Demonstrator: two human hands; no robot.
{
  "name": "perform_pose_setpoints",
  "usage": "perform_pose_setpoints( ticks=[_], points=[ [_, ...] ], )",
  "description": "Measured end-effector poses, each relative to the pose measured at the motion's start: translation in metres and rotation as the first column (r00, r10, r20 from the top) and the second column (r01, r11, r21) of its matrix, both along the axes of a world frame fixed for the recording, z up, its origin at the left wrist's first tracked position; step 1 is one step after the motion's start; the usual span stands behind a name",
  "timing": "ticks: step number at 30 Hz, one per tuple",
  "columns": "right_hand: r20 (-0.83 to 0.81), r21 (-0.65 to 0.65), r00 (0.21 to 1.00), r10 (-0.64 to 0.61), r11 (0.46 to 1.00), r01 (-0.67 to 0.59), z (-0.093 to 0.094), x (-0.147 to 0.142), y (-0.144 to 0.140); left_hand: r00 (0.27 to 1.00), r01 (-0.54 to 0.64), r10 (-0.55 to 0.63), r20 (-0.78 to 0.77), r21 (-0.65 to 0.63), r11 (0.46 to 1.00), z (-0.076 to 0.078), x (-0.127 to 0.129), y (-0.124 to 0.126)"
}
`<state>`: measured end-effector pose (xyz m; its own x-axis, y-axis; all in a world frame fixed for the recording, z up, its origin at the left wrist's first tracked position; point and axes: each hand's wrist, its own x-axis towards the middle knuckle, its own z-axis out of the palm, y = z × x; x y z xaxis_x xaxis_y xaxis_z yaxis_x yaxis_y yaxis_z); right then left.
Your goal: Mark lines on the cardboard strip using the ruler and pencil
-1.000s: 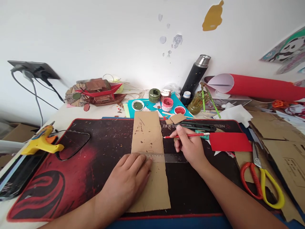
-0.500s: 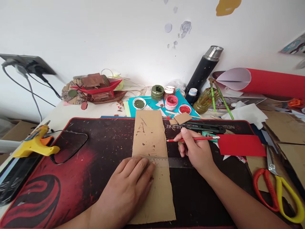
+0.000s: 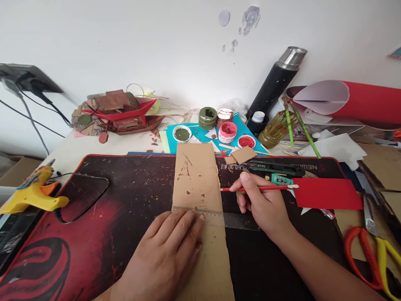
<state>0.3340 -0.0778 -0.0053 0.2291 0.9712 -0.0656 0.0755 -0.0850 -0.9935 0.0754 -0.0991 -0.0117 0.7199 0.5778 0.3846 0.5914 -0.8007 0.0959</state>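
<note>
red pencil pinched in right hand, tip beside cardboard strip

Red pencil, brown cardboard

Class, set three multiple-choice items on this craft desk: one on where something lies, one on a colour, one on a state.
1. Where does the clear ruler lie?
A. across the cardboard strip
B. under the scissors
C. on the glue gun

2. What colour is the pencil in the right hand?
A. green
B. red
C. blue

3. How is the left hand?
A. lifted off the desk
B. gripping the scissors
C. flat, pressing the ruler and cardboard down

Answers:
1 A, the ruler crosses the strip from side to side, its right end over the dark desk mat.
2 B, the shaft between the fingers is red.
3 C, palm and fingers lie spread on the ruler's left end.
</note>
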Motion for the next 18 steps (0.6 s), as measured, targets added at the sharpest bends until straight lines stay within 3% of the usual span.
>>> perform_pose_setpoints(
  ticks=[18],
  points=[
    [0.025, 0.012, 0.999, 0.023, 1.0, -0.024, 0.0023, -0.0016, 0.0009, 1.0, -0.009, 0.01, -0.018, 0.057, 0.998, 0.0022, 0.0015, 0.003]
  ],
)
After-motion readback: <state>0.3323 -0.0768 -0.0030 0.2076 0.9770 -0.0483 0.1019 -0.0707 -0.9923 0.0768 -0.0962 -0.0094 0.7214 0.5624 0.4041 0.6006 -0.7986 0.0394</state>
